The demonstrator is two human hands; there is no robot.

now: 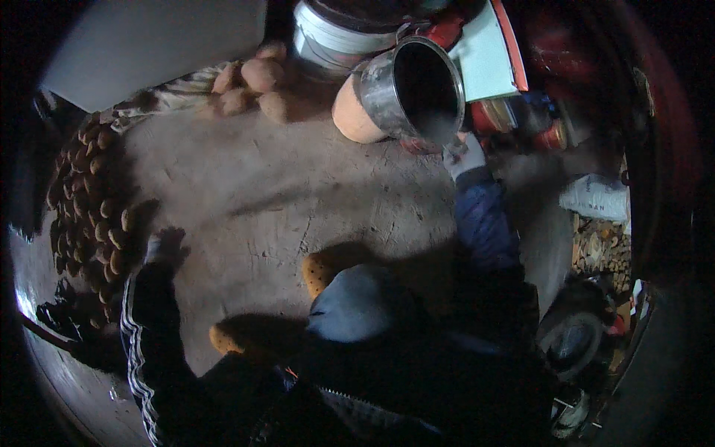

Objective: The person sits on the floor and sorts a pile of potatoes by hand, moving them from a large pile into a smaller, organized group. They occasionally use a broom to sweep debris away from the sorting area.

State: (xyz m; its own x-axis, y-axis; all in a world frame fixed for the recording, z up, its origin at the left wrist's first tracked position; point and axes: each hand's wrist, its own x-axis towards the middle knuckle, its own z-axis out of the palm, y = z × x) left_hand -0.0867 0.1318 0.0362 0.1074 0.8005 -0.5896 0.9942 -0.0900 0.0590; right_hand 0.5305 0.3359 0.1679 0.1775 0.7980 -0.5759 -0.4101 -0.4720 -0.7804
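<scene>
My right hand (465, 153), at the end of a dark blue sleeve, grips the lower rim of a metal pot (380, 92). The pot lies tilted with its dark mouth facing me, and its inside is too dark to read. Against its far left side rests a rounded orange squash-like thing (354, 114). My left hand (165, 246) hangs in shadow at the left, beside a heap of small potatoes (103, 212) on the floor. Its fingers are too dim to tell whether they hold anything.
Several large rounded vegetables (262, 75) lie at the back near a white bucket (341, 39). A pale board with a red edge (486, 56) and several cans (494, 116) stand right of the pot. A white sack (596, 196) lies at far right. My dotted yellow shoes (314, 276) are on the floor.
</scene>
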